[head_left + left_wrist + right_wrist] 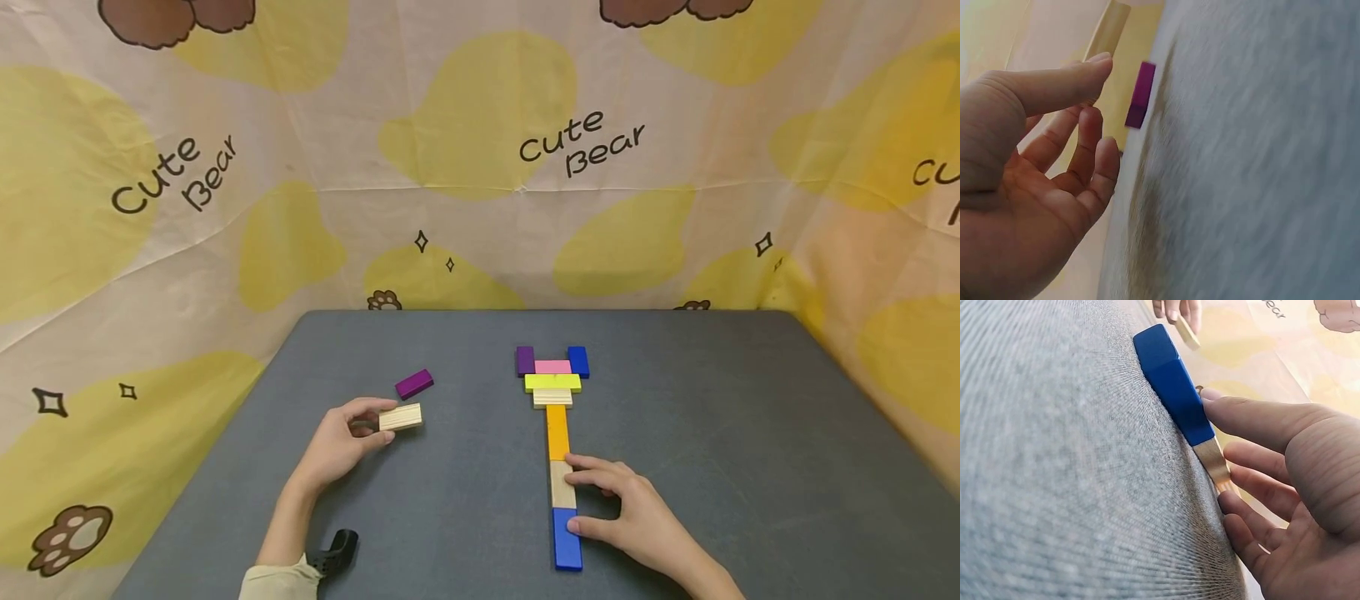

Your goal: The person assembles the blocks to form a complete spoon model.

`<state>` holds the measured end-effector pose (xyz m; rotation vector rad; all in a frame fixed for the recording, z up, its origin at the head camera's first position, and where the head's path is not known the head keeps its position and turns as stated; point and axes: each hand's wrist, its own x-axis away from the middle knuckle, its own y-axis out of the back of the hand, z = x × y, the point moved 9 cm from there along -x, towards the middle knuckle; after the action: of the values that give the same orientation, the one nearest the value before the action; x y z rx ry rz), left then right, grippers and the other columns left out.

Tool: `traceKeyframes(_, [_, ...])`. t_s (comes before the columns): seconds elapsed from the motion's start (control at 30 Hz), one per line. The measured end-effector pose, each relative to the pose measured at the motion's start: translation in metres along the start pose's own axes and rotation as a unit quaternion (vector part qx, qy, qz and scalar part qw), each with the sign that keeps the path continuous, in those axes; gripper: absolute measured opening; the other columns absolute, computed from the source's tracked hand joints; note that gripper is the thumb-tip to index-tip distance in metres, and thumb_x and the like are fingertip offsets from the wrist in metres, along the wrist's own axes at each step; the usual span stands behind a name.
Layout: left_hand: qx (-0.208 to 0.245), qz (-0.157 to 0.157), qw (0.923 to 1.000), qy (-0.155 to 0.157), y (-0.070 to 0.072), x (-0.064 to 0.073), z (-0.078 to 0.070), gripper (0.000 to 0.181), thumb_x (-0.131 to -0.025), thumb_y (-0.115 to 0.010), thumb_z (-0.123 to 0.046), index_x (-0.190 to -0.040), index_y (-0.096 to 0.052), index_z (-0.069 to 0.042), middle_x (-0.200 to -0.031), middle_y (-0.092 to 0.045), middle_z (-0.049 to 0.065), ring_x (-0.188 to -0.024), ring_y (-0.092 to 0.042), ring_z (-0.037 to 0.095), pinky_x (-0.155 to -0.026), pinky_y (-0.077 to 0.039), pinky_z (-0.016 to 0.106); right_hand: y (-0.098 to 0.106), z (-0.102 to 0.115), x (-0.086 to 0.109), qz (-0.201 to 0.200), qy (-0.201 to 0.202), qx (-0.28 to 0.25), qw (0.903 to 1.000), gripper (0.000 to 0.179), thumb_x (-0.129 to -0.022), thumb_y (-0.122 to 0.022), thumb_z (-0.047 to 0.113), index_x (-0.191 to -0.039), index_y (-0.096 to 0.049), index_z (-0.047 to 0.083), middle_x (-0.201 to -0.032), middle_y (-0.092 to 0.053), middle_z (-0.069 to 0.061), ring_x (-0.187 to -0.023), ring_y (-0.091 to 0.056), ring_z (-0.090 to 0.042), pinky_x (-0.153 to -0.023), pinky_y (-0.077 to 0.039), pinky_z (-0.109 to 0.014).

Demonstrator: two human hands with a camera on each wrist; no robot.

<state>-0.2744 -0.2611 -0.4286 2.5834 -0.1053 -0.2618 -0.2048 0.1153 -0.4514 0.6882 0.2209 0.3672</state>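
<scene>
Between thumb and fingers, my left hand (339,443) pinches a plain wooden block (402,417) above the table's left half. A loose purple block (415,383) lies just beyond it; the left wrist view shows both. My right hand (637,518) rests along the right side of a column of blocks, fingers extended. Its thumb touches the blue block (567,550) at the near end, and its fingertips touch the plain wooden block (562,493) by the orange block (557,432). In the right wrist view the blue block (1175,394) lies flat, with the thumb at its edge.
Beyond the orange block lie a ridged wooden block (552,399), a yellow-green block (552,383) and a pink block (552,367). A purple block (525,361) and a blue block (578,362) flank the pink one. A patterned cloth (465,108) hangs behind the grey table (750,467).
</scene>
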Motion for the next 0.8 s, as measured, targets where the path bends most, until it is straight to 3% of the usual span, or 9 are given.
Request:
traceKeyframes(0.43, [0.045,0.014,0.9981,-0.038,-0.043,-0.018,-0.027,0.039,-0.08,-0.081,-0.003,-0.116,-0.072,-0.016,-0.114,-0.065,0.001,-0.093,-0.06,0.025,-0.077,-0.051,0.034,0.003,0.002,0.0,-0.015,0.017,0.001,0.9997,0.049,-0.076,-0.08,0.051,-0.119,-0.069,0.03,-0.139,-0.053,0.012,-0.117,-0.051,-0.017,-0.088,-0.049,-0.035])
traceKeyframes(0.6, [0.057,0.025,0.9966,-0.054,-0.07,-0.039,-0.045,0.037,-0.08,-0.081,-0.002,-0.115,-0.073,-0.012,-0.113,-0.065,0.003,-0.094,-0.061,0.024,-0.077,-0.052,0.035,0.002,0.002,0.001,-0.014,0.02,0.002,0.9997,0.05,-0.077,-0.079,0.052,-0.12,-0.068,0.031,-0.139,-0.053,0.013,-0.117,-0.051,-0.017,-0.088,-0.049,-0.035])
traceKeyframes(0.8, [0.029,0.03,0.9981,-0.047,-0.1,-0.072,-0.073,0.035,-0.081,-0.081,-0.005,-0.113,-0.074,-0.017,-0.11,-0.066,-0.004,-0.101,-0.06,0.02,-0.081,-0.051,0.036,0.001,0.001,0.001,-0.009,0.017,0.002,0.9998,0.05,-0.076,-0.079,0.054,-0.12,-0.068,0.032,-0.139,-0.053,0.014,-0.119,-0.051,-0.018,-0.088,-0.049,-0.035])
